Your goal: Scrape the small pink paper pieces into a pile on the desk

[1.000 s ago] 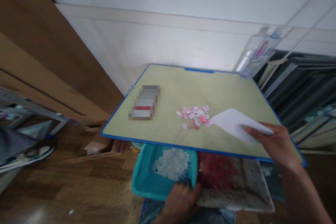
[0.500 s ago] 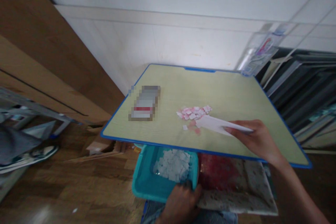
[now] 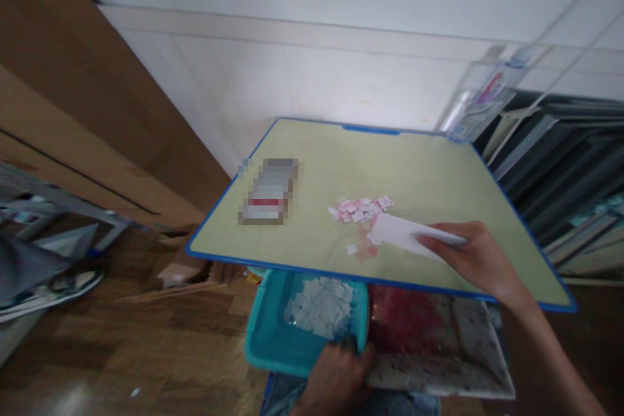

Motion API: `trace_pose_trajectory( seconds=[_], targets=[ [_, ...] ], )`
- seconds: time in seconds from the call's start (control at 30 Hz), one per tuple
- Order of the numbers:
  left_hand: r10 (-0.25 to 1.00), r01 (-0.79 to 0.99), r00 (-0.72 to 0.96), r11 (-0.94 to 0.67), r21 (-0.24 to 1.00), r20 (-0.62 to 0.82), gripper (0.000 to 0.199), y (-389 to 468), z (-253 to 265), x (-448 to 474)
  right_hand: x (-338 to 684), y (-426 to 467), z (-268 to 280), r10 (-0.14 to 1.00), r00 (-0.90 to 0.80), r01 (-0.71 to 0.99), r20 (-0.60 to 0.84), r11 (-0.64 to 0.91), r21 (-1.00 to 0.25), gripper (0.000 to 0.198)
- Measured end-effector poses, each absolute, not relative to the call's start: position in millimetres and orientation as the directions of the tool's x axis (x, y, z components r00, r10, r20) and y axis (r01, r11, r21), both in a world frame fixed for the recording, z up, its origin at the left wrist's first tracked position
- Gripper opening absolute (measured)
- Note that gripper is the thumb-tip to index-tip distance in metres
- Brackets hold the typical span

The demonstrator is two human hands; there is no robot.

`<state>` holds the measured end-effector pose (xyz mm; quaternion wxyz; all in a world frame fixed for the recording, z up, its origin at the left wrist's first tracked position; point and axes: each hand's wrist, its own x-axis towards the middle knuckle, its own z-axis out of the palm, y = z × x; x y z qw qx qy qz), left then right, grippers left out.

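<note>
My right hand (image 3: pixel 468 250) is closed on a folded sheet of white paper (image 3: pixel 400 234), pinched between thumb and fingers. The paper's far edge touches the board beside a pile of small pink-and-white paper pieces (image 3: pixel 358 209). A few loose pieces (image 3: pixel 368 250) lie nearer to me, left of the sheet's tip. Below the board's front edge, my left hand (image 3: pixel 338 370) has its fingers curled over the near right corner of a teal basin (image 3: pixel 273 344). White paper pieces (image 3: pixel 324 305) are heaped inside the basin.
The blue-edged board (image 3: pixel 414 169) bears a blurred-out phone-like object (image 3: pixel 268 192) at left. A clear plastic bottle (image 3: pixel 487 101) stands at its back right corner. Beside the basin is a red-stained board (image 3: pixel 414 318). Cardboard (image 3: pixel 185 270) and a shoe (image 3: pixel 73 289) are at left.
The folded paper's tip has shifted slightly right. The loose pieces beside it have slid a little toward me. My left hand has stayed at the basin.
</note>
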<state>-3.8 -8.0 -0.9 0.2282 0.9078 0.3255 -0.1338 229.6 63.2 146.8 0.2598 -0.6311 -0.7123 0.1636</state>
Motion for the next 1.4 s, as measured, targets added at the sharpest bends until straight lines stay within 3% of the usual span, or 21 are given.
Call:
trace_pose_trajectory(
  seconds=[0.13, 0.4, 0.57, 0.7, 0.9, 1.1, 1.4],
  targets=[
    [0.535, 0.651, 0.754, -0.681, 0.334, -0.380, 0.028, -7.8, 0.1, -3.7, 233.8, 60.9, 144.1, 0.972, 0.006, 0.841, 0.233, 0.122, -0.527, 0.025],
    [0.547, 0.650, 0.758, -0.678, 0.343, -0.356, 0.028, -8.5, -4.4, -4.0, 225.4, 67.4, 139.5, 0.973, -0.013, 0.795, 0.229, 0.148, -0.588, 0.024],
    [0.556, 0.660, 0.750, -0.669, 0.341, -0.359, 0.030, -9.1, -7.4, -3.9, 222.2, 75.7, 131.6, 0.962, -0.166, 0.666, 0.216, 0.271, -0.695, 0.024],
    [0.550, 0.647, 0.761, -0.682, 0.340, -0.345, 0.028, -9.1, -7.6, -3.9, 227.9, 73.2, 133.2, 0.981, -0.125, 0.677, 0.152, 0.196, -0.710, 0.021],
    [0.551, 0.642, 0.765, -0.696, 0.322, -0.334, 0.030, -9.7, -9.2, -4.0, 216.0, 96.3, 123.3, 0.943, -0.229, 0.560, 0.240, 0.330, -0.760, 0.023],
    [0.543, 0.644, 0.761, -0.695, 0.318, -0.356, 0.032, -7.7, -10.3, -3.7, 212.0, 113.8, 115.4, 0.938, -0.302, 0.522, 0.172, 0.314, -0.793, 0.022],
    [0.539, 0.641, 0.765, -0.692, 0.332, -0.352, 0.031, -10.3, -10.8, -5.5, 247.6, 63.2, 131.4, 0.971, -0.239, 0.623, 0.015, 0.165, -0.765, 0.026]
  ],
)
